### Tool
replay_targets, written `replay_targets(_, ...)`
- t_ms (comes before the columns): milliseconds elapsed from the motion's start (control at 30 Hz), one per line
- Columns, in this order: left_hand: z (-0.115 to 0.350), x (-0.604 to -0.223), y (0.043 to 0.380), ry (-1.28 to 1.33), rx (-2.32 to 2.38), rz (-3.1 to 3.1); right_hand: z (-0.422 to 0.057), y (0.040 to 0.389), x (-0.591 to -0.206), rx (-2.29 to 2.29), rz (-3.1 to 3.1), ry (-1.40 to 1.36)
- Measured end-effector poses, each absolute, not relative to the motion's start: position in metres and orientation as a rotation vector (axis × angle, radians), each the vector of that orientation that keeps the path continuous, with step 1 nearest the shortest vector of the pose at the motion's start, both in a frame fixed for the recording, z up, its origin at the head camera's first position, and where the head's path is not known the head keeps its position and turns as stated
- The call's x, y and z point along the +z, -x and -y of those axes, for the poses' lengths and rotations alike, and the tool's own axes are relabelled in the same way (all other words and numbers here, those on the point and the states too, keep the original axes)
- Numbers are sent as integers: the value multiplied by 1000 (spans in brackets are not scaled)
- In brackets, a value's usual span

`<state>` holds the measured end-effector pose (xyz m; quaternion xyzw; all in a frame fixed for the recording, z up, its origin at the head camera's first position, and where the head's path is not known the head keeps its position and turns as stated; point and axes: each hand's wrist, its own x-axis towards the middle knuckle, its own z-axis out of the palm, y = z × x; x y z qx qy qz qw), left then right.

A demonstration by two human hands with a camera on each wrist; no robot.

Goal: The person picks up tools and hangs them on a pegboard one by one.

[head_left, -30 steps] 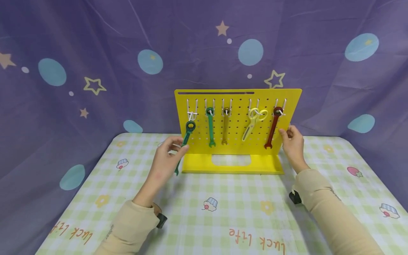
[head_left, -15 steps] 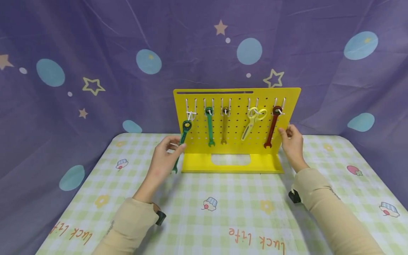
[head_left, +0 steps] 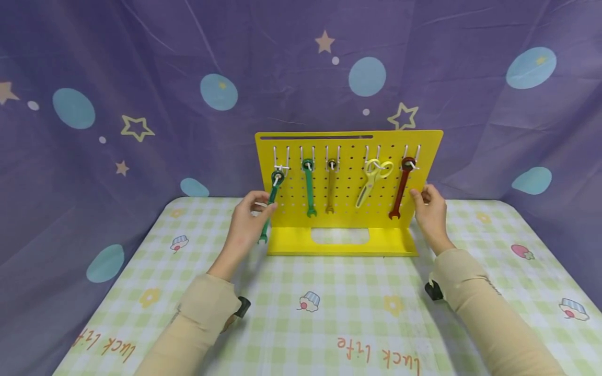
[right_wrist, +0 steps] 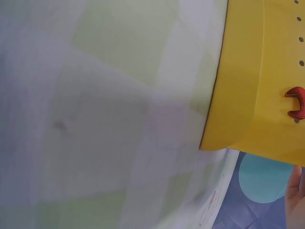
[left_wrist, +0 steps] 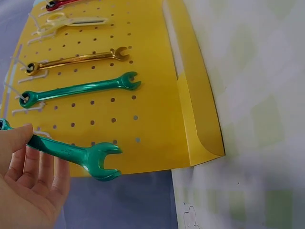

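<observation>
My left hand pinches a green combination wrench by its shaft, between thumb and fingers. The wrench's ring end is up at the leftmost white hook of the yellow pegboard, with the hook tip showing in the ring; its open end points down. At the board's right edge, my right hand holds the edge between thumb and fingers. Hanging on other hooks are a second green wrench, a gold wrench, yellow scissors and a red wrench.
The pegboard stands on its folded yellow base on a table with a green checked cloth. A purple patterned curtain hangs behind. Rows of small holes cover the board.
My left hand first drew the green wrench slightly left and down, then raised it so the ring meets the leftmost hook. My right hand stays at the board's edge.
</observation>
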<state>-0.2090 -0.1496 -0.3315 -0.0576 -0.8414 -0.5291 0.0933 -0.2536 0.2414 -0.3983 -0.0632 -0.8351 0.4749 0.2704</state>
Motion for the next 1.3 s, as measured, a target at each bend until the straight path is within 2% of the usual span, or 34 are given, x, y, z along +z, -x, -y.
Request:
replay_targets(400,143,-338,232,126,-1577,2488,-241,255,-401,1251,2229,169)
replay_targets(1300,134,-347,260,69,-1632,2439,-241,255,-400,1277,2226,160)
